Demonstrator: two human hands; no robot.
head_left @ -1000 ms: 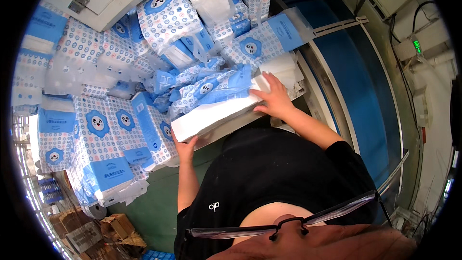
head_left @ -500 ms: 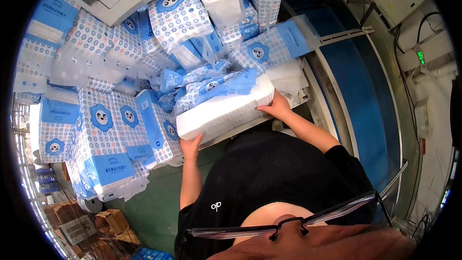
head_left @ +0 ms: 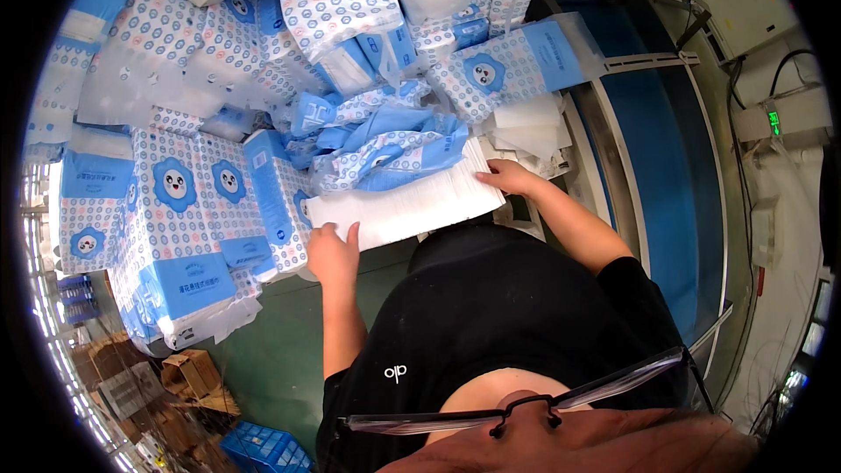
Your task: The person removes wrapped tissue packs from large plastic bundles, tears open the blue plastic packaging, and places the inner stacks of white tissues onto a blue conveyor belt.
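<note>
A long stack of white tissues (head_left: 407, 208) lies across in front of me, its broad layered face turned up. My left hand (head_left: 333, 254) grips its left end, thumb apart from the fingers. At the right end, my right hand (head_left: 510, 178) holds the corner, with the thumb on top and some fingers hidden behind. Just beyond the stack is a crumpled heap of blue and white plastic wrappers (head_left: 385, 144). A tissue pack (head_left: 279, 201) stands upright close to my left hand.
Printed tissue packs (head_left: 175, 197) are piled at the left and back. Another pack (head_left: 499, 70) lies beyond my right hand, near loose white tissues (head_left: 530, 127). A blue conveyor belt (head_left: 666, 184) runs along the right. Cardboard boxes (head_left: 188, 372) and a blue crate (head_left: 263, 448) sit on the floor.
The tissue stack has tipped, showing more of its layered face, and shifted slightly nearer to me. Both hands stay at its ends; the left has moved a little left. The whole view has shifted slightly.
</note>
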